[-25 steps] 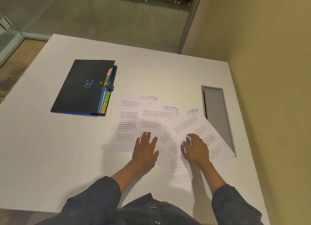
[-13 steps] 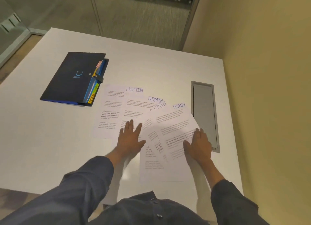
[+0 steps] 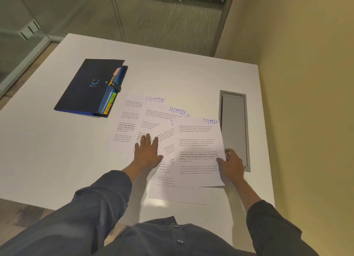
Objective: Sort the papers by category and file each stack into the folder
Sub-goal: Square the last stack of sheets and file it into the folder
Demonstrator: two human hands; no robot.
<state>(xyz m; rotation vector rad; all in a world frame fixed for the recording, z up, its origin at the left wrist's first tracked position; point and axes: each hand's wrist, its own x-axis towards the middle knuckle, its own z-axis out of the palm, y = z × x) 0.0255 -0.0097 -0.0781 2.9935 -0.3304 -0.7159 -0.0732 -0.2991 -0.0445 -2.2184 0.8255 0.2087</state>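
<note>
Step judged: lifting top sheet off spread to sort.

Right hand (image 3: 232, 164) pinches right edge of top sheet (image 3: 199, 156), thumb on top, fingers curled beneath; edge raised off table (image 3: 57, 150). Best: peel slowly so only 1 sheet comes.

Left hand (image 3: 147, 150) flat, fingers straight, pinning fanned papers (image 3: 145, 119); keep pressure so fan stays put.

Papers: white, printed, overlapping; 3 clear "ADMIN" headings, others covered.

Folder (image 3: 90, 87) closed, far left, just beside papers; "SPORTS", "HR" tabs show.
</note>
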